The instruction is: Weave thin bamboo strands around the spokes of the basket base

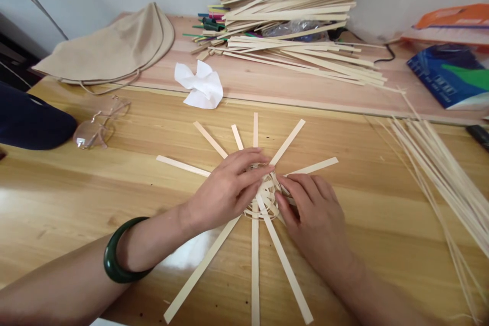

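Note:
Flat pale bamboo strips (255,265) radiate like spokes from a small round woven centre (267,196) lying on the table. Thin strands circle through the spokes there. My left hand (233,183) lies across the upper left of the weave, fingers stretched out and pressing on it, covering part of the centre. At the right rim, my right hand (311,209) has thumb and forefinger closed on a thin bamboo strand beside the spokes. Its other fingers are bent over the right-hand spokes. A dark green bangle (114,254) circles my left wrist.
A large pile of flat strips (290,15) lies at the back. Thin loose strips (446,178) spread along the right side. Crumpled white paper (200,84), eyeglasses (95,130), a beige cloth hat (114,46) and a blue packet (446,79) are around the work.

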